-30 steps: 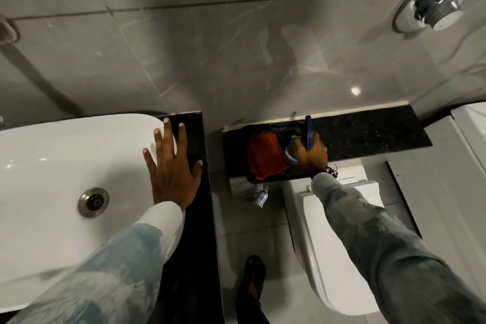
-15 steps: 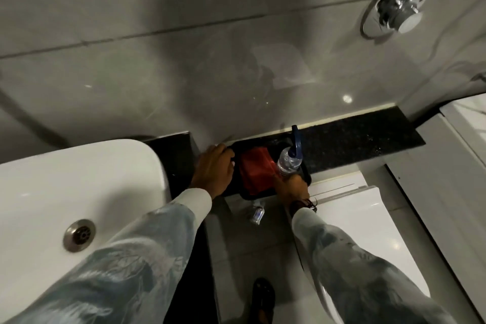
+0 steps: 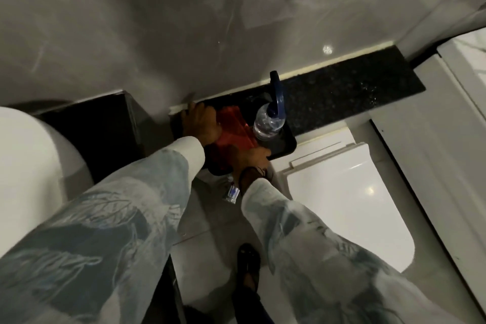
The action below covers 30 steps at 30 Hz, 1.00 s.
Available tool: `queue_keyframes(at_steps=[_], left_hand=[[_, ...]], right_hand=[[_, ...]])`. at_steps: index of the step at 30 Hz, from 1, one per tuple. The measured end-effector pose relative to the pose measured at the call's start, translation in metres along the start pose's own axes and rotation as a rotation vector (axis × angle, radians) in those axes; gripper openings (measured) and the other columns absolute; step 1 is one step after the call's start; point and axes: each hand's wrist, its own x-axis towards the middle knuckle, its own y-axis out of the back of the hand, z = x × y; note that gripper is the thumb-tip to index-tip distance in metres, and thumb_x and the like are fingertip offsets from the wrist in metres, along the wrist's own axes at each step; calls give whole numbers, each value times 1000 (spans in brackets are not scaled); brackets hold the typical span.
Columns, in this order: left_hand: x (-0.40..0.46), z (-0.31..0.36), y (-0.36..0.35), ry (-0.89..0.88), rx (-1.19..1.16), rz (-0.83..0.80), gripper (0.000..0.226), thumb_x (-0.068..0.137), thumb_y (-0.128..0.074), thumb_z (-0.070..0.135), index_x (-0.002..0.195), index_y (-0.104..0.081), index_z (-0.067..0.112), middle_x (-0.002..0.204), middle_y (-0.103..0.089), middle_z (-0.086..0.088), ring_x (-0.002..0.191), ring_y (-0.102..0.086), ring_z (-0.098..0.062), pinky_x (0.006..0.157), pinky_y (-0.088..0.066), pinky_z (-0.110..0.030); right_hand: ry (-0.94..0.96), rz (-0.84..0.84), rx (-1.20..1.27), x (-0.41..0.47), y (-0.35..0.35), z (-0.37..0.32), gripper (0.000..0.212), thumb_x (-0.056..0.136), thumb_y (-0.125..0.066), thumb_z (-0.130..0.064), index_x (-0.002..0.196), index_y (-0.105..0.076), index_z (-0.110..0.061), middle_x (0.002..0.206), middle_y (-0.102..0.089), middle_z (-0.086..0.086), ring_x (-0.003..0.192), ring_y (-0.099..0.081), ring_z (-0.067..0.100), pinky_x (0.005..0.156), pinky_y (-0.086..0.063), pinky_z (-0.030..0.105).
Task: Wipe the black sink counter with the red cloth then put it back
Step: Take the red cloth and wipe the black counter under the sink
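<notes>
The folded red cloth [image 3: 235, 129] lies in a black tray [image 3: 285, 146] on a black speckled ledge [image 3: 342, 97] behind the toilet. My left hand [image 3: 201, 123] covers the tray's left end, its fingers curled over the far rim and its palm against the cloth. My right hand [image 3: 251, 159] grips the tray's front rim, just below the cloth. The black sink counter [image 3: 105, 123] is at the left, beside the white basin [image 3: 26, 166].
A clear spray bottle [image 3: 268, 122] with a blue trigger stands in the tray to the right of the cloth. The white toilet lid [image 3: 342, 192] sits below the ledge. A small fitting [image 3: 231, 193] shows under the tray. My foot [image 3: 247, 265] is on the grey floor tiles.
My left hand left the basin's edge and went right to the tray's left end. My right hand let go of the spray bottle and dropped to the tray's front rim. The view shifted right.
</notes>
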Motion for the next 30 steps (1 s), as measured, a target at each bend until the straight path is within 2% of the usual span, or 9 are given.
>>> queue_keyframes(at_steps=[6, 9, 11, 13, 16, 22, 25, 27, 30], left_hand=[[-14, -11, 27, 102, -270, -91, 42, 89, -59, 30, 131, -58, 23, 140, -58, -12, 135, -45, -38, 117, -26, -48], [-49, -14, 54, 157, -489, -130, 43, 89, -60, 29, 132, -55, 23, 139, -59, -11, 127, -55, -36, 113, -42, -43], [-75, -14, 74, 176, -568, -124, 43, 87, -63, 27, 129, -58, 21, 136, -61, -12, 124, -59, -35, 110, -47, -46], [-108, -15, 92, 184, -638, -104, 41, 80, -68, 27, 121, -64, 19, 127, -66, -11, 115, -62, -32, 103, -52, -42], [-161, -14, 108, 166, -702, -78, 25, 73, -74, 29, 95, -71, 17, 93, -68, -1, 87, -61, -21, 71, -48, -26], [-285, -15, 92, 138, -934, -21, 14, 71, -70, 19, 65, -57, 18, 68, -57, -1, 73, -54, -21, 63, -41, -28], [-325, -29, 68, 128, -932, -4, 8, 80, -70, 12, 83, -63, 16, 82, -62, -3, 80, -56, -21, 62, -40, -28], [-347, -43, 47, 157, -937, -20, 19, 82, -70, 11, 100, -67, 9, 103, -67, -10, 93, -62, -27, 76, -49, -31], [-382, -72, 13, 215, -885, -26, 26, 83, -72, 12, 107, -65, 4, 115, -69, -21, 107, -66, -35, 93, -53, -40]], right_hand=[[-71, -104, 244, -1, -3, 9, 72, 87, -78, -24, 150, -50, -6, 146, -61, 20, 126, -66, 37, 105, -56, 45], [-54, -258, 343, -30, 10, 5, 63, 92, -74, -13, 150, -50, -3, 117, -67, 13, 90, -66, 25, 61, -58, 26], [-16, -321, 320, -49, 22, 7, 53, 97, -67, -10, 147, -52, 1, 103, -62, 11, 76, -59, 20, 47, -52, 25], [-34, -408, 377, -73, 37, 15, 33, 96, -66, -10, 128, -66, -4, 100, -66, 14, 69, -59, 22, 52, -46, 30], [-33, -548, 358, -109, 65, 38, 4, 94, -66, -13, 97, -67, -15, 78, -66, 6, 47, -54, 14, 44, -42, 23], [42, -483, 139, -179, 109, 103, 7, 88, -69, -27, 92, -66, -22, 86, -65, 6, 60, -50, 19, 52, -30, 26], [-21, -512, 140, -203, 119, 142, 14, 89, -70, -22, 76, -64, -19, 55, -64, -1, 42, -56, 13, 43, -41, 22], [-23, -488, 62, -214, 120, 167, 26, 90, -71, -20, 67, -58, -20, 42, -55, -5, 30, -47, 8, 34, -35, 17], [75, -440, -103, -228, 111, 199, 20, 88, -74, -19, 74, -60, -20, 55, -48, -2, 35, -33, 8, 35, -23, 14]])
